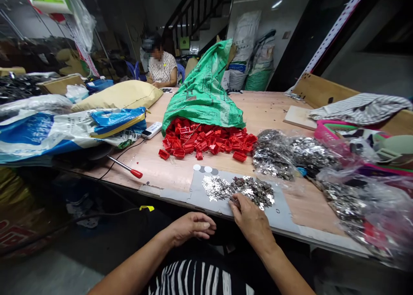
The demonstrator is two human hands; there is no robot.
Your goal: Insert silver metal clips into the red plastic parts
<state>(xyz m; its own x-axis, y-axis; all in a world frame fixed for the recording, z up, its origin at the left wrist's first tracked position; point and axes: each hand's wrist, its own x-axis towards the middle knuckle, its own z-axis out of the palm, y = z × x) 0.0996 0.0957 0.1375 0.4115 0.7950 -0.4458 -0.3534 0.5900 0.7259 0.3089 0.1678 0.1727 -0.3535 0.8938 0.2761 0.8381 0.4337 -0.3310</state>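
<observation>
My right hand [250, 217] rests at the front edge of a pile of small shiny metal pieces [238, 189]. Its thumb and forefinger are pinched together on a small metal piece at the pile's near side. Under the pile lies a grey mat [284, 209]. My left hand [193, 226] hangs in front of the table edge, apart from the pile, with its fingers curled in; whatever they hold is hidden. Beyond the mat, red plastic parts [209, 140] spill from the mouth of a green woven sack [203, 93].
Clear bags of metal pieces [274, 153] and a pink basket [325, 131] stand on the right. On the left are a red-handled rod [135, 173], a white device [152, 130] and a blue-white sack [64, 131]. Another person [163, 67] sits at the far side.
</observation>
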